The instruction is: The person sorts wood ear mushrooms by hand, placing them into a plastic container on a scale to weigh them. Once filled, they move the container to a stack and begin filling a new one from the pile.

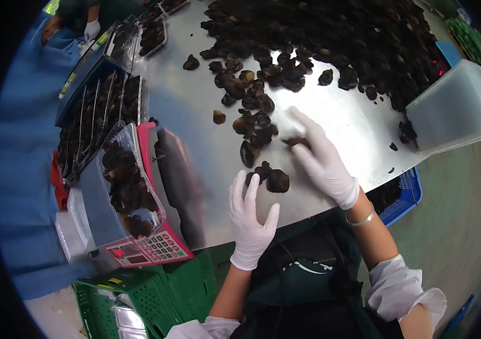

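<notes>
My left hand (252, 221), in a white glove, is at the front edge of the metal table with its fingers spread. Its fingertips touch or nearly touch a few dark brown mushroom-like pieces (277, 181). To the right, my gloved right hand (324, 161) reaches over the tabletop, thumb and forefinger apart. Against its thumb is one brown piece (297, 142); I cannot see it gripped. A loose line of similar pieces (256, 121) runs from near my hands up to a large dark heap (319, 34) at the back.
On the left, a pink scale (156, 248) bears a clear tray of pieces (125, 183); filled trays (102, 116) stand behind it. A translucent tub (452, 107) leans at right. Below are green crates (156, 294) and a blue basket (404, 198). Another person's gloved hand (92, 29) shows at upper left.
</notes>
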The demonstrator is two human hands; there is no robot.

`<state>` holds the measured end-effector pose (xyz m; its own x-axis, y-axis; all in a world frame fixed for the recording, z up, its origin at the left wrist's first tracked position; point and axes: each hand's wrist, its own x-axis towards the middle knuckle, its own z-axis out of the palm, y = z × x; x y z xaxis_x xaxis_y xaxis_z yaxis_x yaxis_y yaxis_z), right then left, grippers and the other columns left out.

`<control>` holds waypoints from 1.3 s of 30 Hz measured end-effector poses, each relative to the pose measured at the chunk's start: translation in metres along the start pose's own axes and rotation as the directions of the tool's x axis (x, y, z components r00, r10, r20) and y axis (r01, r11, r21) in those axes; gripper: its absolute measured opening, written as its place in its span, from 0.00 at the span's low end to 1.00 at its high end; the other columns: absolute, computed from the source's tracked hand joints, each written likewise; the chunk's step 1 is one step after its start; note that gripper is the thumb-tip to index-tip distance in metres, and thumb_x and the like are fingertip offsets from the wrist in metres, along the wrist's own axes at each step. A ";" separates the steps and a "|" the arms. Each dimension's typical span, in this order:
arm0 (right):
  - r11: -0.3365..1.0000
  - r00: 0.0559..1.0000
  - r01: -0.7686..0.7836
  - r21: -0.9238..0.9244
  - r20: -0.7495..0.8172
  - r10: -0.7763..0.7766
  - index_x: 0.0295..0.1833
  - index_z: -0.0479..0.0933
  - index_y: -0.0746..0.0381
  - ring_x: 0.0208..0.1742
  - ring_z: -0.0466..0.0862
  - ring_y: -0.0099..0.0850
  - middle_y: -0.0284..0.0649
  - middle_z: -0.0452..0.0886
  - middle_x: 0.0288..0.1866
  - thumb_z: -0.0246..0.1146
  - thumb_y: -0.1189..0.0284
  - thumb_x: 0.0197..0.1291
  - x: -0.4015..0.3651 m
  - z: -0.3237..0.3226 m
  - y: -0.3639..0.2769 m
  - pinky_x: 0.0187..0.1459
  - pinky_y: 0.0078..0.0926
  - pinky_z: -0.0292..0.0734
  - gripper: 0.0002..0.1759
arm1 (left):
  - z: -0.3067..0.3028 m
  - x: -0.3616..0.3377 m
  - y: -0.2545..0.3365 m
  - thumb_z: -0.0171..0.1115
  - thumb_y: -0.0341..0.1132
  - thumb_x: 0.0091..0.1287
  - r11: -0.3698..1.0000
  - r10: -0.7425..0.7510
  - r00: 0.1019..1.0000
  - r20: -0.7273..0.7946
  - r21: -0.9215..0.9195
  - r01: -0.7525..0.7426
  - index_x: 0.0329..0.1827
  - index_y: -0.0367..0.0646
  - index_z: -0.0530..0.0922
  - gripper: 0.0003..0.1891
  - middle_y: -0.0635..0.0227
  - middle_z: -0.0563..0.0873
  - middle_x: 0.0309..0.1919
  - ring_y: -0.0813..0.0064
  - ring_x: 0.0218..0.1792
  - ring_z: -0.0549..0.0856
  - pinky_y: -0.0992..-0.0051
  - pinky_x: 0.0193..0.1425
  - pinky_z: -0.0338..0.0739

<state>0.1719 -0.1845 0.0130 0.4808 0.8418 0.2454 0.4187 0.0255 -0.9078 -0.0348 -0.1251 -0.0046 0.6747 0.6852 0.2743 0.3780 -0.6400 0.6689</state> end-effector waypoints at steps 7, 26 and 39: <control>0.932 0.940 -0.188 0.309 -0.220 0.263 0.67 0.75 0.62 0.64 0.78 0.31 0.41 0.77 0.66 0.58 0.76 0.71 -0.011 -0.014 0.017 0.63 0.26 0.73 0.20 | 0.006 -0.005 -0.003 0.69 0.30 0.63 0.997 0.060 0.995 -0.074 -0.038 -0.063 0.65 0.39 0.78 0.25 0.53 0.78 0.64 0.52 0.64 0.79 0.60 0.69 0.73; 0.775 0.956 0.242 -0.584 0.008 -0.293 0.63 0.78 0.60 0.68 0.75 0.49 0.47 0.81 0.63 0.62 0.73 0.63 0.093 0.028 0.050 0.68 0.43 0.72 0.22 | 0.004 -0.006 -0.003 0.70 0.29 0.61 0.992 0.057 0.991 -0.123 -0.106 -0.070 0.51 0.40 0.80 0.15 0.56 0.82 0.52 0.54 0.55 0.81 0.60 0.61 0.76; 0.973 0.990 0.140 -0.181 0.015 -0.139 0.56 0.81 0.65 0.63 0.79 0.41 0.45 0.84 0.56 0.59 0.72 0.68 0.104 0.007 0.021 0.67 0.34 0.72 0.15 | 0.005 -0.006 -0.004 0.71 0.27 0.59 0.993 0.052 0.998 -0.046 -0.100 -0.056 0.54 0.40 0.80 0.19 0.55 0.78 0.57 0.55 0.57 0.80 0.60 0.63 0.76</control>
<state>0.2249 -0.0925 0.0174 0.4062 0.8380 0.3643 0.6143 0.0447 -0.7878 -0.0374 -0.1278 -0.0121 0.6633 0.6665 0.3404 0.2743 -0.6397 0.7180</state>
